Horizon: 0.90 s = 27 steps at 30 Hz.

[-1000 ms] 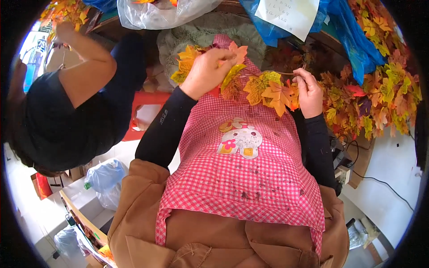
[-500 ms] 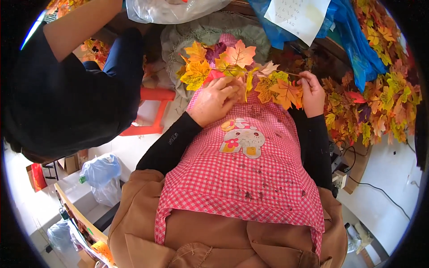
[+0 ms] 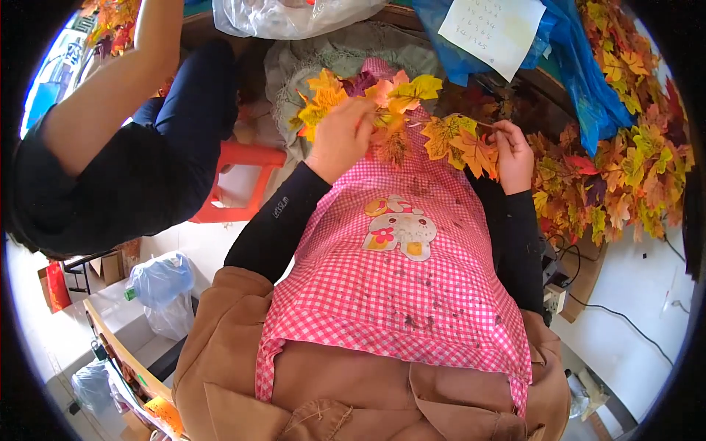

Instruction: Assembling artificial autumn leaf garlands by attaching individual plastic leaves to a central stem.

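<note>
My left hand (image 3: 340,138) grips a bunch of yellow, orange and pink artificial maple leaves (image 3: 346,94) over a pink checked apron (image 3: 397,264) on my lap. To its right, my right hand (image 3: 512,153) pinches the stem of another sprig of orange and yellow leaves (image 3: 462,141). A thin stem runs between the two bunches. Both forearms are in black sleeves.
Another person in dark clothes (image 3: 140,169) sits at my left on a red stool (image 3: 239,184), an arm raised. A heap of autumn leaves (image 3: 618,169) lies at the right, with blue plastic (image 3: 581,81) and a white paper sheet (image 3: 494,29) above. Clear bags (image 3: 158,283) sit lower left.
My left hand has lifted and drawn its leaf bunch up and left, spreading the garland away from the right hand. The person at my left has raised an arm higher.
</note>
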Each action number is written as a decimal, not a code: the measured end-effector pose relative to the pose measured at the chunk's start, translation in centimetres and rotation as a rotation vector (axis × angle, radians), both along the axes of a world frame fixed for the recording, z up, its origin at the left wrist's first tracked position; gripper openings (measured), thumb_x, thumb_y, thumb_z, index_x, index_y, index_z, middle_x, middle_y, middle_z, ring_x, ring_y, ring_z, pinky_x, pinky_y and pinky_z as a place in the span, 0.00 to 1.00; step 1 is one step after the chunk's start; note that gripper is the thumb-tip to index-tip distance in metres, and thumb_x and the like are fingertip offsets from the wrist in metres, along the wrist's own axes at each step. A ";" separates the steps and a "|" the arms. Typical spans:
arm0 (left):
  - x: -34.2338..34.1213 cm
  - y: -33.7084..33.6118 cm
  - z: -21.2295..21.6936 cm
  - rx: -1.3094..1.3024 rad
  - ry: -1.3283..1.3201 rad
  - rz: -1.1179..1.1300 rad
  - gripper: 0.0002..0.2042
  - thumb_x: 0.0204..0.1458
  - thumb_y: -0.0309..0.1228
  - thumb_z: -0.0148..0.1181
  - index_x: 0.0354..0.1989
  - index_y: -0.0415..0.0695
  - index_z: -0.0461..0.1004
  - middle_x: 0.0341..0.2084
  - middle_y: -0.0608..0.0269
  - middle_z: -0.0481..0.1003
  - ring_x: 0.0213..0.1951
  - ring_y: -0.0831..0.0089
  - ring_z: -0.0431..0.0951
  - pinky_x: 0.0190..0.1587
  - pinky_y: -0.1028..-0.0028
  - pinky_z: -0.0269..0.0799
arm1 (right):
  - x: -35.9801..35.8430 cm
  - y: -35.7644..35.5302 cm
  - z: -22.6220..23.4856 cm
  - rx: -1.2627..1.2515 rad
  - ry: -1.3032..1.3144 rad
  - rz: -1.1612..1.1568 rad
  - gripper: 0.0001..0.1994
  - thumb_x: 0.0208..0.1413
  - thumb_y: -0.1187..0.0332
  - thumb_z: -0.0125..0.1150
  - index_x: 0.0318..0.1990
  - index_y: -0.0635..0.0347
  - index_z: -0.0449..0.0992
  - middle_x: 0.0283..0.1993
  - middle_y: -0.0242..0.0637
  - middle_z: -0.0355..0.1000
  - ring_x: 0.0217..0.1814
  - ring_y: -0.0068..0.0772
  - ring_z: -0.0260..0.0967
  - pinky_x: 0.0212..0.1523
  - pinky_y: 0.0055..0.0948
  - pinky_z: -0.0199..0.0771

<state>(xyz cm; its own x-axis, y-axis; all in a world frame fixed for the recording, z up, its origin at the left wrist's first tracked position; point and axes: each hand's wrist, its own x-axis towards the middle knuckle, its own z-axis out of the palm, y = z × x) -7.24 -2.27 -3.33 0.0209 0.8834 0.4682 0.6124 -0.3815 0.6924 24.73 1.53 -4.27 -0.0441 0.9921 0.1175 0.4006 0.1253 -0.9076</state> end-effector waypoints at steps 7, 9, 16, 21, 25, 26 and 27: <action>-3.5 1.1 -0.9 -0.027 0.113 0.138 0.09 0.49 0.24 0.57 0.40 0.39 0.75 0.35 0.51 0.76 0.37 0.53 0.76 0.39 0.64 0.72 | 1.2 0.5 -1.1 -0.002 -0.045 -0.075 0.09 0.61 0.77 0.50 0.47 0.63 0.72 0.41 0.31 0.72 0.43 0.21 0.69 0.46 0.21 0.68; -3.3 1.1 -0.4 0.006 0.169 0.094 0.09 0.50 0.23 0.57 0.40 0.38 0.75 0.35 0.52 0.76 0.37 0.54 0.77 0.39 0.66 0.73 | 1.5 0.7 -1.7 -0.105 -0.017 -0.057 0.09 0.60 0.77 0.51 0.48 0.63 0.72 0.43 0.31 0.72 0.45 0.22 0.69 0.48 0.21 0.68; -1.0 3.6 -0.6 0.033 0.269 -0.202 0.12 0.47 0.30 0.57 0.40 0.42 0.75 0.36 0.57 0.76 0.39 0.57 0.76 0.43 0.62 0.69 | 1.3 1.1 -1.9 -0.054 0.101 -0.024 0.10 0.60 0.77 0.49 0.48 0.63 0.71 0.42 0.31 0.73 0.42 0.23 0.70 0.46 0.22 0.69; -1.5 4.9 -0.9 -0.177 0.348 -0.343 0.14 0.46 0.27 0.58 0.43 0.39 0.74 0.38 0.52 0.76 0.41 0.56 0.76 0.45 0.65 0.72 | 1.4 1.0 0.6 -0.358 0.606 -0.033 0.13 0.57 0.79 0.48 0.49 0.70 0.70 0.48 0.40 0.72 0.49 0.31 0.72 0.53 0.25 0.70; -2.5 5.3 2.7 -0.488 -0.052 -0.548 0.13 0.49 0.24 0.57 0.44 0.38 0.75 0.37 0.56 0.78 0.39 0.70 0.77 0.43 0.72 0.72 | 4.6 2.5 -1.8 -0.524 0.976 0.147 0.19 0.53 0.78 0.45 0.53 0.73 0.66 0.54 0.47 0.69 0.56 0.39 0.69 0.58 0.33 0.68; -2.7 5.3 3.2 -0.623 -0.158 -0.581 0.13 0.51 0.24 0.55 0.45 0.37 0.74 0.38 0.60 0.78 0.39 0.75 0.77 0.44 0.74 0.71 | 4.5 2.5 -1.6 -0.520 0.976 0.150 0.19 0.53 0.78 0.45 0.53 0.73 0.66 0.54 0.47 0.69 0.56 0.39 0.69 0.58 0.33 0.68; -2.6 5.1 2.8 -0.569 -0.324 -0.625 0.12 0.53 0.23 0.52 0.45 0.35 0.74 0.38 0.64 0.76 0.41 0.79 0.74 0.46 0.78 0.69 | 4.2 2.5 -1.5 -0.513 0.963 0.192 0.19 0.53 0.77 0.45 0.53 0.73 0.66 0.54 0.47 0.69 0.56 0.39 0.68 0.59 0.33 0.67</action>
<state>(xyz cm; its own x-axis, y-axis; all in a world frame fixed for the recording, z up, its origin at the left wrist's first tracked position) -9.86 2.87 -0.56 0.5172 0.8553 0.0308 0.1505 -0.1264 0.9805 28.96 4.07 -5.77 -0.3132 0.9194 -0.2379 -0.4864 -0.3705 -0.7913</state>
